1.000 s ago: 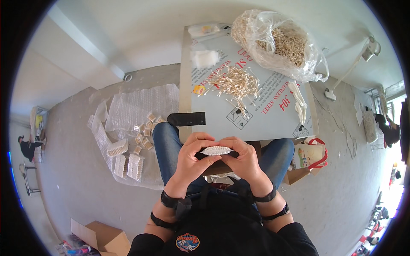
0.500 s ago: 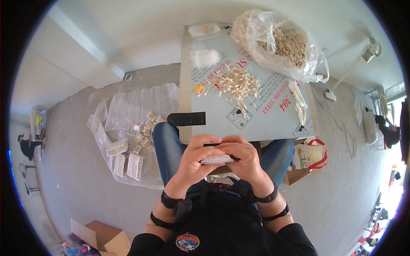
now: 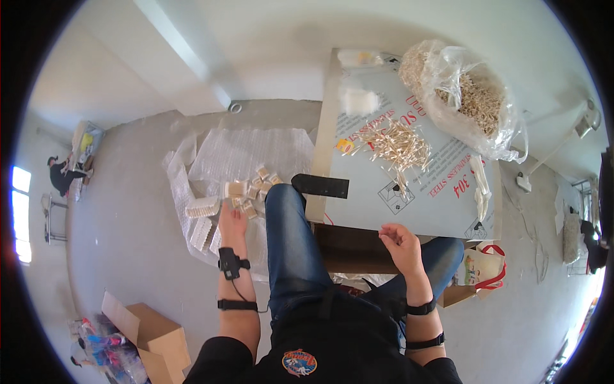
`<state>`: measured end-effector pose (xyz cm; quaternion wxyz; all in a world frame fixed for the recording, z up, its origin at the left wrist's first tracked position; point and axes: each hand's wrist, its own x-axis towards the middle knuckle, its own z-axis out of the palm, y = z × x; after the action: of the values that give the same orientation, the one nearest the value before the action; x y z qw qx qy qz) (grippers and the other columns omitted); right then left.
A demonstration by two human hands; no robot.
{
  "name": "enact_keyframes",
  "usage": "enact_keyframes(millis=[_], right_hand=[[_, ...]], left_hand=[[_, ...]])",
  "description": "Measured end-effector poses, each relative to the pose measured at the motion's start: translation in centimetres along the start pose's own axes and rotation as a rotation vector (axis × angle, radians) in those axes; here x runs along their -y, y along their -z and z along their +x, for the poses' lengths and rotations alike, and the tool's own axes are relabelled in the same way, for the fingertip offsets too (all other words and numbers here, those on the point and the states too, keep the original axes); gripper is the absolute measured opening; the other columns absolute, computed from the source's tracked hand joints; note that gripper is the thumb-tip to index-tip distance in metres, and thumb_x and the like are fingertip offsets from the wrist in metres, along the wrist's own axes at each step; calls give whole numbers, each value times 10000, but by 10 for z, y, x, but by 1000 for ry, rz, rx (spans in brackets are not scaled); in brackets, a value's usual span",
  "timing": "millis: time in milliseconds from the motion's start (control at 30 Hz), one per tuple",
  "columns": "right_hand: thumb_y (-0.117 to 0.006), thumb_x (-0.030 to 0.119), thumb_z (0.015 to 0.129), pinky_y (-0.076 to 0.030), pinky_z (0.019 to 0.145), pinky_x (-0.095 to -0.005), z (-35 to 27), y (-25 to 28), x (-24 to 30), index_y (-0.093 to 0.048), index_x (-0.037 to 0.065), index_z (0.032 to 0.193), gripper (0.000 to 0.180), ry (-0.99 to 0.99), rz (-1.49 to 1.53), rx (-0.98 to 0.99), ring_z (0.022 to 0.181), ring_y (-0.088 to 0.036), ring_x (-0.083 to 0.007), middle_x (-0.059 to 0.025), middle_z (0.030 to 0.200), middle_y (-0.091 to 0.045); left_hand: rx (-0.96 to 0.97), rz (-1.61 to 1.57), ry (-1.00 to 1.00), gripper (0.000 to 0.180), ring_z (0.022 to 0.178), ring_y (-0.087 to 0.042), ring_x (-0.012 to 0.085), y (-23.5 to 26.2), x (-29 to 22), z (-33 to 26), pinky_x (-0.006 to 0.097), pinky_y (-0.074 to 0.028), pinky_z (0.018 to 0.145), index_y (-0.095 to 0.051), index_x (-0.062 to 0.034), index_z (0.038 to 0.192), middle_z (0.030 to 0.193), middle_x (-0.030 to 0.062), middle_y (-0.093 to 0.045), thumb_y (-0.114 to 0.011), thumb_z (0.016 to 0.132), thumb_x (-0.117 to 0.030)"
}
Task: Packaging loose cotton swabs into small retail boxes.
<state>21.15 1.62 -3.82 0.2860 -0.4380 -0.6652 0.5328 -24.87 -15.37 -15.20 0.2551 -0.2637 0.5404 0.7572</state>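
Note:
Out to the left, over the bubble wrap (image 3: 252, 150), my left hand (image 3: 233, 223) has its fingers on a small clear pack of cotton swabs (image 3: 236, 189). My fingertips partly cover its near edge. Several similar packs (image 3: 263, 185) lie loose beside it, and stacked rows of packs (image 3: 202, 207) sit close to the hand. My right hand (image 3: 401, 246) is raised at the table's front edge, its fingers loosely bent and apart, with nothing visible in them. On the sheet-covered table (image 3: 358, 208) lies a loose heap of cotton swabs (image 3: 400, 146).
A big clear bag of swabs (image 3: 483, 105) stands at the table's back right. A black strip (image 3: 320, 186) juts off its left edge. White bundles (image 3: 480, 185) lie at the right. An open carton (image 3: 153, 336) stands lower left, a red-handled bag (image 3: 483, 265) right.
My hands were together before me around a swab pack. Now they are apart: the left has moved out over the bubble wrap, the right toward the table edge. The view has shifted left.

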Motion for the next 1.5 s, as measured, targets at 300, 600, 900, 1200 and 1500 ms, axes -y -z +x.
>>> enact_keyframes(millis=[300, 600, 900, 1200, 1500], right_hand=[[-689, 211, 948, -536, 785, -383, 46, -9, -68, -714, 32, 978, 183, -98, -251, -20, 850, -690, -316, -134, 845, -711], [-664, 124, 897, -387, 1163, -438, 114, -38, -119, -601, 35, 1304, 422, 287, -720, -209, 1377, -477, -315, -127, 1397, -563], [-623, 107, 884, -367, 1175, -462, 111, -48, -111, -591, 34, 1293, 417, 289, -845, -268, 1358, -497, -315, -135, 1383, -565], [-639, 161, 863, -343, 1191, -443, 110, -46, -108, -582, 42, 1316, 472, 241, -886, -199, 1394, -459, -283, -118, 1407, -544], [-638, 168, 865, -343, 1187, -445, 115, -51, -99, -585, 46, 1317, 471, 270, -868, -192, 1407, -444, -280, -115, 1419, -533]], left_hand=[[419, 147, 23, 186, 758, -610, 99, -64, 93, -88, 264, -502, 727, -652, -104, 936, 787, -18, -631, -646, 1001, -278], [1047, 1217, -836, 259, 1002, -689, 313, -201, 175, -111, 392, -532, 902, -693, -2, 1102, 1055, 166, -721, -624, 987, -223], [1150, 1600, -1420, 572, 1376, -437, 424, -333, 217, -74, 482, -386, 1140, -447, -60, 1477, 1503, 248, -442, -635, 971, -253], [989, 1872, -1201, 690, 1531, -206, 414, -383, 247, -63, 494, -217, 1240, -278, -34, 1585, 1653, 255, -205, -457, 1054, -436], [1043, 1639, -1179, 628, 1480, -342, 394, -376, 222, -35, 431, -308, 1213, -324, 52, 1541, 1589, 254, -362, -488, 1054, -308]])
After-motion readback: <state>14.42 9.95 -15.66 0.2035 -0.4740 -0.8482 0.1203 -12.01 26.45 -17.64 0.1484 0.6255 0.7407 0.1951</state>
